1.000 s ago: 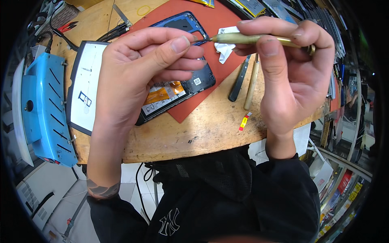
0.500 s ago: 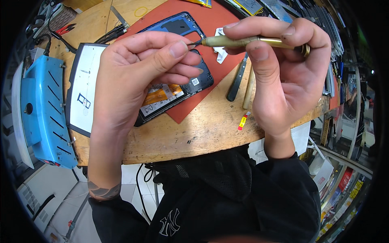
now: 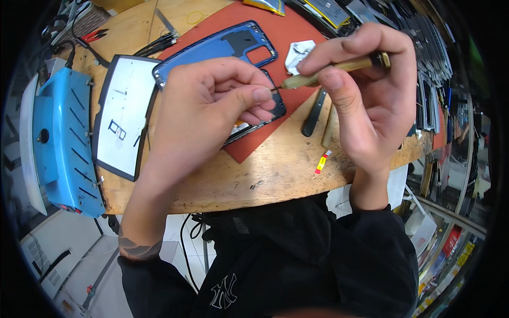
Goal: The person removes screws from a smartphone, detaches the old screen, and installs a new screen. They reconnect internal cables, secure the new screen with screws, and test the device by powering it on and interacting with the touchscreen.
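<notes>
The right hand (image 3: 366, 87) holds a thin-tipped hand tool (image 3: 298, 81) by its olive handle, thumb on one side and fingers on the other, and its dark point runs leftward to the bent thumb and fingertips of the left hand (image 3: 209, 108). The tool is in the air between the two hands, above the red mat (image 3: 248, 146). The left fingers are drawn in close to the point, but at this size one cannot tell whether they pinch it, pinch some tiny part, or merely sit beside it. The likeliest trouble is a slip: with the point aimed at bare fingertips, a sudden push from the right hand could prick the left thumb. A loose grip on so round a handle might also let it roll and drop onto the phone body (image 3: 278, 109), partly hidden beneath the left hand, and scratch it. Anything tiny at the tip could fall there too, or skid past the blue back cover (image 3: 204, 52) and be lost.
</notes>
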